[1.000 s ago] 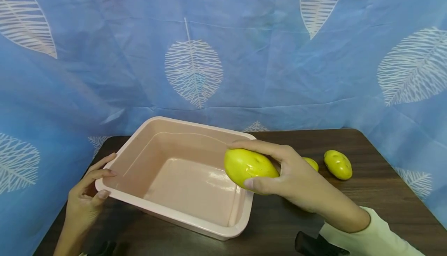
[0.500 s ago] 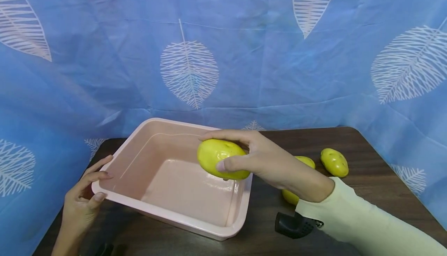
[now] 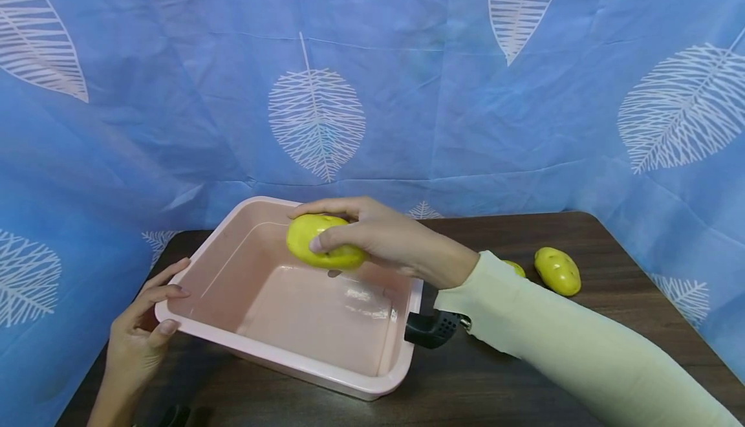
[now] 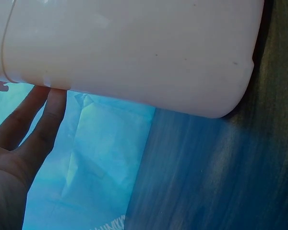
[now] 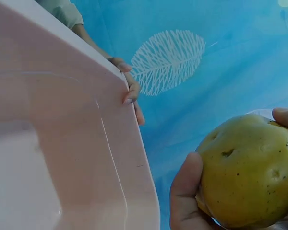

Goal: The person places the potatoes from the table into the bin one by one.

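My right hand [image 3: 381, 236] grips a glossy yellow potato [image 3: 305, 236] with thumb and fingers, above the back part of a pale pink plastic tub [image 3: 273, 357]. Dark pits and specks dot the potato [image 5: 247, 177] in the right wrist view. At the tub's left corner my left hand [image 3: 140, 320] pinches the rim, thumb at the front and fingers along the side. The left wrist view has the fingers of that hand [image 4: 26, 129] against the tub's wall [image 4: 149, 57]. No potato shows on the visible part of the tub's floor.
Two more yellow potatoes are on the dark wooden table [image 3: 628, 323] at the right: one whole potato [image 3: 557, 272], and another potato [image 3: 515, 268] mostly hidden by the right sleeve [image 3: 559, 323]. A blue leaf-print curtain [image 3: 396, 103] hangs behind. A black wrist device [image 3: 432, 328] is near the tub's right rim.
My right hand has carried the potato leftward and slightly up, from the tub's right rim to over its back part. The left hand keeps its hold on the rim.
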### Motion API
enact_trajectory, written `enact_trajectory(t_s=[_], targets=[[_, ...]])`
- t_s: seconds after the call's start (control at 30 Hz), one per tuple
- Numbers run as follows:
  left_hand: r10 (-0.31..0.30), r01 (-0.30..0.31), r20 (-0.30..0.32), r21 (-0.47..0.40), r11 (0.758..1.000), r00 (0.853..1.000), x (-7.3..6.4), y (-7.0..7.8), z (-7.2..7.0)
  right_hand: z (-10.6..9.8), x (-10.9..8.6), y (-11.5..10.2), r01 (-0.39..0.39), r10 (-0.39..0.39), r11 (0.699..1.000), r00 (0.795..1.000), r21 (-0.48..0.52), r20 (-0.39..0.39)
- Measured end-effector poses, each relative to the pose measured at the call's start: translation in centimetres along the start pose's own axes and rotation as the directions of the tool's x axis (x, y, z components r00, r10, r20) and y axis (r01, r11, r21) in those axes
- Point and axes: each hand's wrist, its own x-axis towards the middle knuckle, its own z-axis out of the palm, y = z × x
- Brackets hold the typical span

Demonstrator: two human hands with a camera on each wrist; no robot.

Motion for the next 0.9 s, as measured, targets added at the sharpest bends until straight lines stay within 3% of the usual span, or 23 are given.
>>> enact_trajectory(t_s=[0.33,0.53,0.63,0.8,0.9], targets=[[-0.106,0.111,-0.058,0.072,0.991,0.993,-0.1,0.5,0.3,1.1,3.8,0.2,-0.02,0.02,1.0,0.999,-0.009,0.037],[-0.05,0.052,-0.031,0.063,0.997,0.998,0.0,0.5,0.1,1.4,6.2,0.8,-0.057,0.056,0.998,0.997,0.021,0.049],[-0.061,0.062,-0.03,0.065,0.996,0.998,-0.1,0.5,0.1,1.3,7.1,1.1,-0.051,0.051,0.999,0.997,0.009,0.064],[-0.15,0.159,-0.076,0.117,0.98,0.986,-0.1,0.6,0.2,1.3,8.4,1.5,-0.03,0.03,1.0,0.995,0.004,0.092],[-0.156,0.165,-0.077,0.122,0.979,0.985,-0.1,0.7,0.3,1.3,9.1,1.6,-0.032,0.032,0.999,0.994,-0.001,0.104]])
